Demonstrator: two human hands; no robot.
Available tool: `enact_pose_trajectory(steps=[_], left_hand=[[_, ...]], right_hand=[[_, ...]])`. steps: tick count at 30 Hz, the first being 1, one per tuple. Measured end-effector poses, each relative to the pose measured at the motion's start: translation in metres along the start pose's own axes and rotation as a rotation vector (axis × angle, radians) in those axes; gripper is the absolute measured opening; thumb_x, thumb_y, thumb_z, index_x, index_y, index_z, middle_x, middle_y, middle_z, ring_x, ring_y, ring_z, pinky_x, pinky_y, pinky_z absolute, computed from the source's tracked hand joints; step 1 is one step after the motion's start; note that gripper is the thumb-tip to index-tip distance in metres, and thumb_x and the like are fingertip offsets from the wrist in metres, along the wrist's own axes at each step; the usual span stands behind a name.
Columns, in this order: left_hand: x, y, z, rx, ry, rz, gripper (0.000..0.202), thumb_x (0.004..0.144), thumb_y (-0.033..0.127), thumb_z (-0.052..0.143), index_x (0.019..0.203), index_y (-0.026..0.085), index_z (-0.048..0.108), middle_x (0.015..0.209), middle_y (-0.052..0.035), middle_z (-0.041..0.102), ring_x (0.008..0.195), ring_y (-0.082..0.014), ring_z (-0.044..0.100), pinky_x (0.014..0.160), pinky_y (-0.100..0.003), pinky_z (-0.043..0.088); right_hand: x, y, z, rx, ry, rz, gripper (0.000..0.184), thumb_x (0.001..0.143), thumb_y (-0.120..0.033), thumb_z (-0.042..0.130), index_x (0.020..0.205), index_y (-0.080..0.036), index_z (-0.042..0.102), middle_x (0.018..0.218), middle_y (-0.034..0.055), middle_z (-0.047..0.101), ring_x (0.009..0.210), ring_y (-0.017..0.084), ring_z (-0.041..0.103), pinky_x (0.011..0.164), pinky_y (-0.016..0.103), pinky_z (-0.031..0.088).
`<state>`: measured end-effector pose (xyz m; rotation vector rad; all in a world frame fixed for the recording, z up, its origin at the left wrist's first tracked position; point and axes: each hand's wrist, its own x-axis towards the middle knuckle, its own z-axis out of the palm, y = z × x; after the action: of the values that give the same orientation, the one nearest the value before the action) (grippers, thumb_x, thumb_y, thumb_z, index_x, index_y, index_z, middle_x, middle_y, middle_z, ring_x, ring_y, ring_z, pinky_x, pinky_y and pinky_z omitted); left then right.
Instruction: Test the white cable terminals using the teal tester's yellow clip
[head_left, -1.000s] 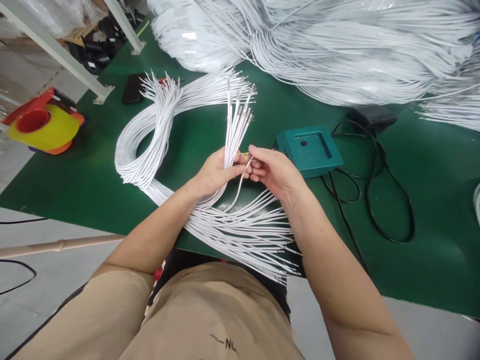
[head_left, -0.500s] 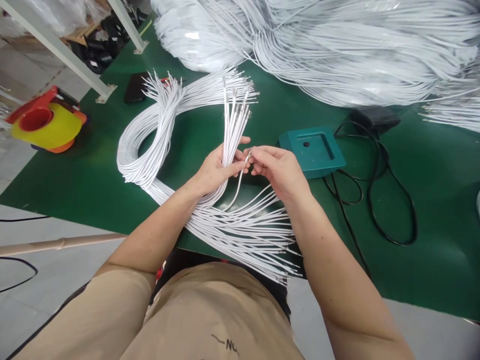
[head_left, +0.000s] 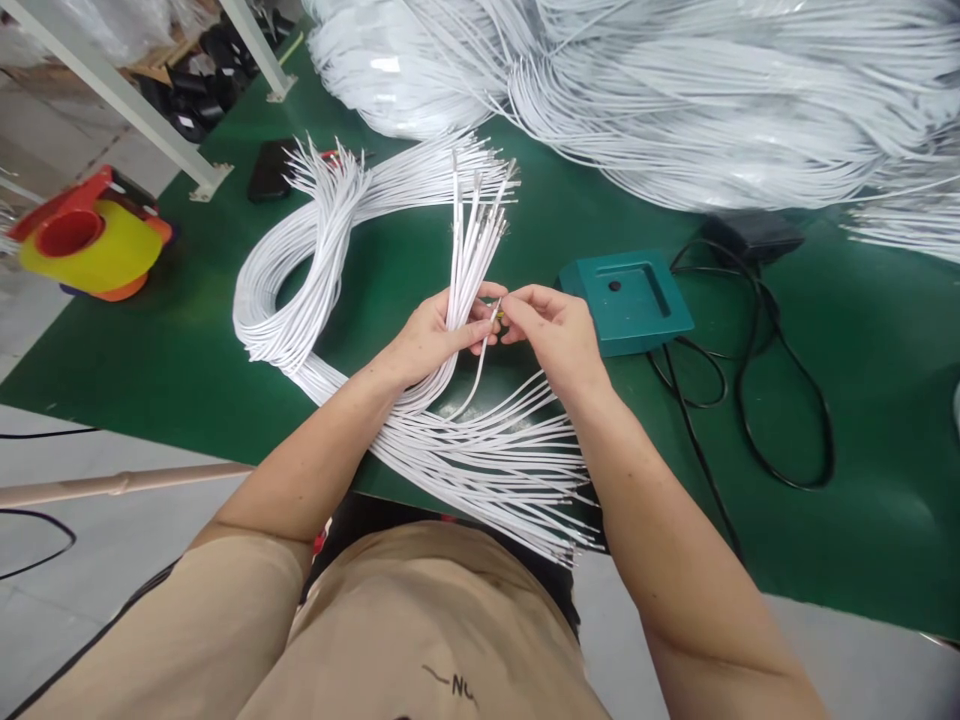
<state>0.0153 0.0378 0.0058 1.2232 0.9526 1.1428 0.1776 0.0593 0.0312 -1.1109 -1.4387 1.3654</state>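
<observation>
My left hand [head_left: 433,338] is closed around an upright bundle of thin white wires [head_left: 471,240] whose metal-tipped ends point away from me. My right hand [head_left: 555,330] pinches the tip of a single white wire [head_left: 480,365] right beside the left thumb; something small and yellowish shows between the fingertips. Below both hands several loose white wires [head_left: 495,455] fan out over the near edge of the green table [head_left: 862,500]. A looped hank of the same wires [head_left: 300,260] lies to the left.
A teal block with a square recess [head_left: 630,300] sits right of my hands, with black cables [head_left: 750,400] and a black adapter [head_left: 754,232] behind it. Big heaps of white wire [head_left: 675,90] fill the far side. A red and yellow container [head_left: 86,240] stands at left.
My right hand has shifted slightly up and left, bringing the single wire's tip closer to the left thumb. The bundle and the left hand have barely moved.
</observation>
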Motion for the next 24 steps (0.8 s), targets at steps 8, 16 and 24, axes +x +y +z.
enact_pose_trajectory(steps=[8,16,24], left_hand=[[0.0,0.001,0.0,-0.032,-0.038,0.004,0.037,0.077,0.025,0.074,0.111,0.018,0.062,0.083,-0.001,0.063,0.073,-0.0102,0.064,0.064,-0.022,0.05],[0.0,0.003,-0.002,-0.019,-0.018,-0.021,0.037,0.078,0.023,0.073,0.112,0.019,0.06,0.081,0.0006,0.062,0.07,-0.0102,0.065,0.063,-0.021,0.05],[0.002,0.003,-0.003,-0.093,0.051,-0.166,0.043,0.072,0.017,0.075,0.11,0.015,0.055,0.073,0.0019,0.062,0.066,-0.0097,0.065,0.057,-0.018,0.047]], right_hand=[[0.004,0.0,-0.006,0.267,-0.126,0.191,0.009,0.07,-0.02,0.064,0.062,-0.015,0.063,0.057,-0.0019,0.059,0.052,0.008,0.055,0.054,0.022,0.048],[0.002,-0.001,-0.003,0.069,-0.029,0.177,0.007,0.075,-0.023,0.06,0.072,-0.018,0.062,0.061,-0.0034,0.056,0.054,0.01,0.052,0.051,0.026,0.05],[0.001,0.011,-0.002,-0.979,-0.033,-0.504,0.026,0.093,-0.02,0.039,0.08,-0.017,0.062,0.088,0.0111,0.064,0.085,0.022,0.056,0.077,0.037,0.042]])
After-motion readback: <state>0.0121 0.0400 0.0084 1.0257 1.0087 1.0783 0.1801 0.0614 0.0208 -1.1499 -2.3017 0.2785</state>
